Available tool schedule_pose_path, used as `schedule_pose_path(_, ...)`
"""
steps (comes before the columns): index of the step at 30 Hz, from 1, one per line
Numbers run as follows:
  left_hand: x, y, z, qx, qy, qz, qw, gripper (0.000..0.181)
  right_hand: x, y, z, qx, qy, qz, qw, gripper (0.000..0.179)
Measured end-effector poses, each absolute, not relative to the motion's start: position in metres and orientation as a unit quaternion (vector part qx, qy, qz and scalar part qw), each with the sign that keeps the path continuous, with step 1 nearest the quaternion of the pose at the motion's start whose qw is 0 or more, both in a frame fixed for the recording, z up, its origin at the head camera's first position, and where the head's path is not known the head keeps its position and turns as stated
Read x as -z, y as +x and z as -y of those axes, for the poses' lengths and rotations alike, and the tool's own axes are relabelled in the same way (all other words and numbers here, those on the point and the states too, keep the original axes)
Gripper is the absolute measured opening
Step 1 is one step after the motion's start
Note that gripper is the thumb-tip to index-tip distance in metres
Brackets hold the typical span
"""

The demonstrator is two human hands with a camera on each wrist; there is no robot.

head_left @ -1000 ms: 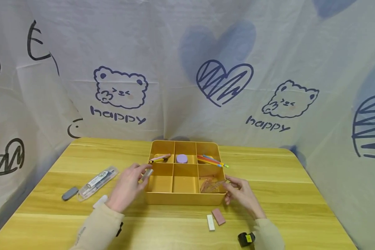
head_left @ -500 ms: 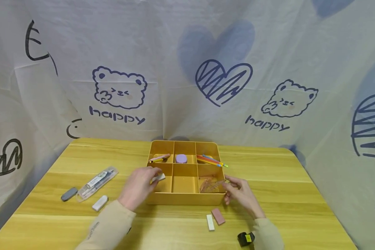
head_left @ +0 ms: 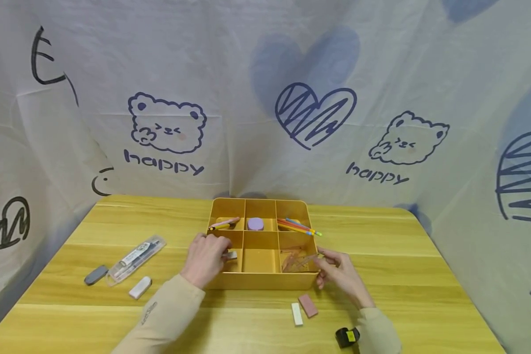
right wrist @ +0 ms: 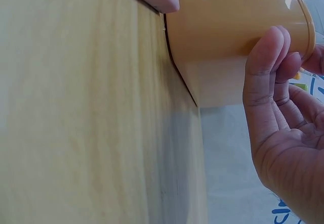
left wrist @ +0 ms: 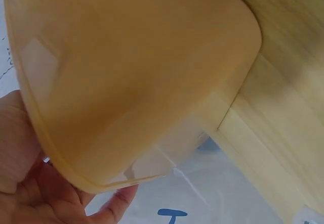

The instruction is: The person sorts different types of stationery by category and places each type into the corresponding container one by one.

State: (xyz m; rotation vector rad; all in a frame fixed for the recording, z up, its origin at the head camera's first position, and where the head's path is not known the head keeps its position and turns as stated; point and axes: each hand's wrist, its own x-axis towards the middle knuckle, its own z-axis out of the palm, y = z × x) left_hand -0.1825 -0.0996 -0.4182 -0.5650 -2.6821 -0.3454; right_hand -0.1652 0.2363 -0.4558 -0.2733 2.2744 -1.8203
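Note:
A yellow six-compartment organizer box [head_left: 262,281] stands on the table in the head view. My left hand [head_left: 205,259] reaches over its left wall and pinches a small white eraser [head_left: 232,255] inside the front left compartment. The left wrist view shows that hand [left wrist: 38,183] beyond the box rim, the eraser hidden there. My right hand [head_left: 341,275] holds the box's right wall by the rim. In the right wrist view, fingers [right wrist: 265,57] lie against the outer wall. Clear set squares [head_left: 297,259] lie in the front right compartment beside this hand.
Pencils [head_left: 297,226], a purple round item [head_left: 255,224] and pens [head_left: 223,224] fill the back compartments. Before the box lie a pink eraser [head_left: 308,305], a white eraser [head_left: 297,314] and a black tape measure [head_left: 347,338]. A clear case [head_left: 136,259], grey eraser [head_left: 96,275] and white eraser [head_left: 140,287] lie left.
My left hand has moved right, from the box's left edge into the front left compartment, lowering the white eraser. My right hand stays at the right wall.

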Motion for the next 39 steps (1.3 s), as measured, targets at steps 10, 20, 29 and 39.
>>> schedule_pose_path(10,0.423,-0.185,0.098,0.127,-0.189,0.958,0.177,0.017,0.457,-0.166,-0.236,0.618,-0.092,-0.774,0.105,0.062)
schedule_pose_path(20,0.420,-0.144,0.071,0.273,-0.248,0.887,0.279,0.019,0.458,-0.165,-0.235,0.630,-0.101,-0.762,0.111,0.063)
schedule_pose_path(29,0.445,-0.108,0.019,0.213,-0.398,0.883,0.129,0.013,0.457,-0.165,-0.235,0.629,-0.094,-0.764,0.109,0.063)
schedule_pose_path(39,0.453,-0.114,0.000,0.178,-0.377,0.908,0.027,0.028,0.456,-0.165,-0.236,0.626,-0.089,-0.768,0.107,0.063)
